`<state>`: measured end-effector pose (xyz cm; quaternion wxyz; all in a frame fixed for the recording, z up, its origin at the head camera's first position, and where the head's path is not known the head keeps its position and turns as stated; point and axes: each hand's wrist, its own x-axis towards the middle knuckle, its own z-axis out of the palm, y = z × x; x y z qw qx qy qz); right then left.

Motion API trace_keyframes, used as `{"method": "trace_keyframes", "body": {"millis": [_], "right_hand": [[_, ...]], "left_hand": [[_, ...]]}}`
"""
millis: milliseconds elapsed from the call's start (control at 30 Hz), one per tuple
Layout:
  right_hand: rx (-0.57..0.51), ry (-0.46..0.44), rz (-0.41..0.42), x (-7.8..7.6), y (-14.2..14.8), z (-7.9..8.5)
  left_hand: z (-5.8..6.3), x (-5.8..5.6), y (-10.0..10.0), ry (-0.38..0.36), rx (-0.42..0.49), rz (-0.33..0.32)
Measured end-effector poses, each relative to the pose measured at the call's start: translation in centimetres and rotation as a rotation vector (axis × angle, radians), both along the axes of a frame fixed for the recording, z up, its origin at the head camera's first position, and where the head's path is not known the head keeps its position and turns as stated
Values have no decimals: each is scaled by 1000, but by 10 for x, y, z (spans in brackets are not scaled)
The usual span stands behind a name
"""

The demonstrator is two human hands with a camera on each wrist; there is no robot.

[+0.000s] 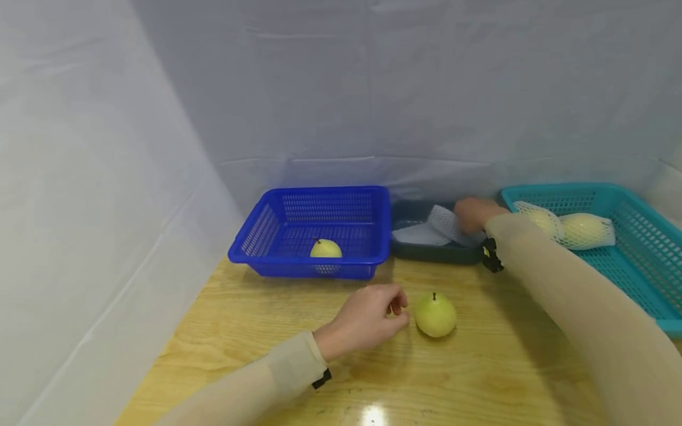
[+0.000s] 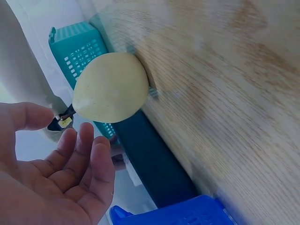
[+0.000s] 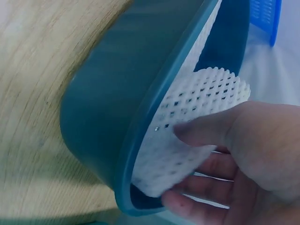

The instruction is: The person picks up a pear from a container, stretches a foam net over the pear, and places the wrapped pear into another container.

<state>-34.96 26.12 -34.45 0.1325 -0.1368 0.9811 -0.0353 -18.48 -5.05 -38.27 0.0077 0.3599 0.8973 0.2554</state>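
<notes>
A pear stands upright on the wooden table, stem up. Just left of it is my left hand, its fingers loosely bent; the left wrist view shows a gap between the hand and the pear. My right hand reaches into a dark green basin. There it pinches a white foam net sleeve, thumb on top and fingers underneath. More white foam netting lies in the basin. The sleeve's far end is partly hidden by the basin rim.
A blue basket at the back left holds one bare pear. To the right, a teal basket contains pears in foam nets. White sheeting hangs behind and along the left side.
</notes>
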Motion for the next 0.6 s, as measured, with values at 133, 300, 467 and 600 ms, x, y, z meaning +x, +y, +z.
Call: {"method": "trace_keyframes", "body": {"millis": [133, 300, 467, 600], "right_hand": [[18, 69, 13, 0, 4, 0], [-51, 155, -25, 7, 8, 2], [-161, 267, -8, 29, 8, 11], [-212, 328, 6, 48, 4, 20]], "left_hand": [[1, 0, 0, -4, 2, 5], [1, 0, 0, -5, -3, 8], [0, -1, 0, -11, -2, 17], [-1, -1, -1, -22, 1, 32]]}}
